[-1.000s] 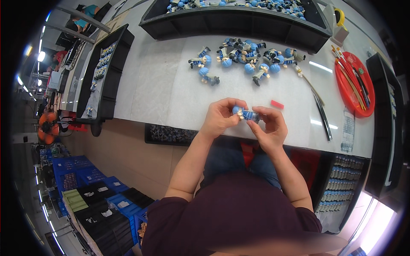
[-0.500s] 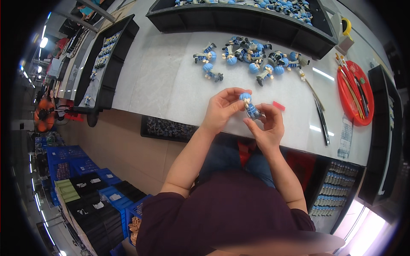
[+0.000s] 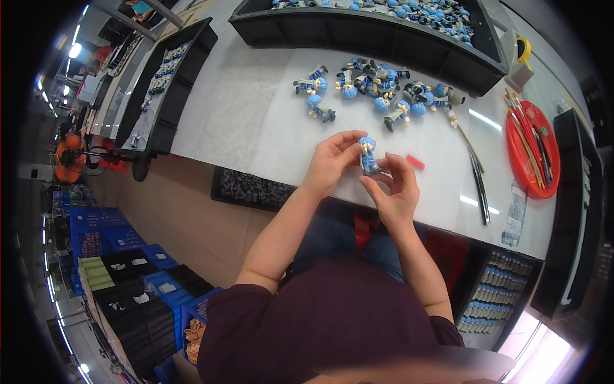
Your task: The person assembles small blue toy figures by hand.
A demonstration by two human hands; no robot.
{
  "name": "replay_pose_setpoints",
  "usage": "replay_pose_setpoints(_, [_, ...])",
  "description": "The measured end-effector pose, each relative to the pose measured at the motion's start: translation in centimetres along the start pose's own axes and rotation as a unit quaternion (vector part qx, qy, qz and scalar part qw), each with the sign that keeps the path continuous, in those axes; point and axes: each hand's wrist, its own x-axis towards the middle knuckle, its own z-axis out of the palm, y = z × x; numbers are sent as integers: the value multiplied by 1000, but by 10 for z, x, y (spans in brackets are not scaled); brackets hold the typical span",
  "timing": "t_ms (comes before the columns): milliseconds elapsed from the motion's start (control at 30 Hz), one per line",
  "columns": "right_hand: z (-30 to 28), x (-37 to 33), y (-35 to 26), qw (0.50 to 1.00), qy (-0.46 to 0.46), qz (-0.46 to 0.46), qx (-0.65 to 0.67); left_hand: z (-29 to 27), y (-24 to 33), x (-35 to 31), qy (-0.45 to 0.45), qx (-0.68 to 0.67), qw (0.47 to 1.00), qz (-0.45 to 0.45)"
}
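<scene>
A small figurine (image 3: 368, 160) with blue hair and a blue-and-grey outfit is held upright above the near part of the table. My left hand (image 3: 332, 164) is closed on its upper part, with thumb and fingers around the head and shoulder. At the dark feet, the curled fingers and thumb of my right hand (image 3: 398, 191) hold the lower end. Beyond my hands lies a loose pile of similar figurines (image 3: 382, 86). A pink-red strip (image 3: 415, 162) rests on the table just right of my right hand.
A long black tray (image 3: 371, 33) full of figurines spans the back. Thin brushes (image 3: 476, 173) lie at the right, beside a red oval dish (image 3: 513, 150) holding more brushes. Another black tray (image 3: 192, 83) stands far left, and one (image 3: 252, 189) sits below the table edge.
The figurine has turned more upright, its feet now pointing down toward me. My right hand has shifted slightly left and its fingers have changed place around the feet. The view has tilted a little.
</scene>
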Motion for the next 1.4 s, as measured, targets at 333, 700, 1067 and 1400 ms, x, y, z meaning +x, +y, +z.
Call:
replay_pose_setpoints(333, [-2,1,-2,1000,-2,-1,-1,0,2,-1,10,11,1000,-6])
replay_pose_setpoints(700, [-3,-1,1,999,-6,24,21,0,1,-1,6,3,1000,-21])
replay_pose_setpoints(1067, [-4,0,-2,1000,-6,24,8,0,2,-2,-6,4,1000,-6])
replay_pose_setpoints(1400, [-3,-1,-1,1000,-10,22,14,-1,2,-2,-23,-7,1000,5])
